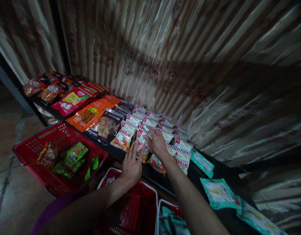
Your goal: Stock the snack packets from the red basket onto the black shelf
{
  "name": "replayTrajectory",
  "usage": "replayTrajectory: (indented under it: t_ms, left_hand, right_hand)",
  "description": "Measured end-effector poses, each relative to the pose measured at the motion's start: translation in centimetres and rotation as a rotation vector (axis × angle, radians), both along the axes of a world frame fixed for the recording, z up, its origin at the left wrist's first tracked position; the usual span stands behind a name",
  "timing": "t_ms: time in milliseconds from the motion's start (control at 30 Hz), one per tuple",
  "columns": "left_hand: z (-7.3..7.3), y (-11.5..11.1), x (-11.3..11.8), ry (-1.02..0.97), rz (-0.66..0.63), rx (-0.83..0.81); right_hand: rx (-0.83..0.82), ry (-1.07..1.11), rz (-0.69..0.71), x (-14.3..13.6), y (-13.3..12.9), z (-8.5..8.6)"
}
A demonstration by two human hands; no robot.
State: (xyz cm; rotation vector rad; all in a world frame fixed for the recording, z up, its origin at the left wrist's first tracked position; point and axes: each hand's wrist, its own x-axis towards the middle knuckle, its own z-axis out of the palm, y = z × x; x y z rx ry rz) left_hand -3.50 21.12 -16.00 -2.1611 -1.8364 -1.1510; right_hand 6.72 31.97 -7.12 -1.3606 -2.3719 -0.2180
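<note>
My left hand (pixel 133 164) reaches to the front row of small white snack bags, its fingers stretched out and resting on the lower part of one snack bag (pixel 141 138). Over the upper right side of that same bag lies my right hand (pixel 157 142), thumb and forefinger apart. The bag lies on the black shelf between two like it: a snack bag (pixel 124 135) to the left and another (pixel 157 163) partly under my right wrist. Behind them, several matching bags (pixel 150 121) stand in rows.
Left along the shelf lie dark bags (pixel 103 127), an orange pack (pixel 88 114), red packs (pixel 73 99) and brown-orange bags (pixel 38 85). Teal packs (pixel 219 193) lie to the right. Below are a red basket (pixel 30 147) with green packs, and more red baskets (pixel 154 195). Corrugated sheeting (pixel 145 52) rises behind.
</note>
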Motion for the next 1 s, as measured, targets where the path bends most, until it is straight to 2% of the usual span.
replayTrajectory:
  t_ms: [300,467,767,1000]
  left_hand:
    - [-0.5,0.3,0.3,0.017,-0.038,0.014]
    - [-0.8,0.8,0.8,-0.020,-0.027,0.014]
    - [-0.8,1.5,1.2,-0.049,-0.032,-0.029]
    - [-0.7,1.2,1.0,-0.075,-0.057,-0.037]
  right_hand:
    - [-0.041,-0.179,0.017,-0.5,0.6,0.4]
    - [-0.144,-0.283,-0.026,-1.3,1.0,0.8]
    - [-0.188,-0.298,-0.080,-1.6,1.6,0.3]
    - [-0.093,-0.238,-0.061,-1.5,1.1,-0.2]
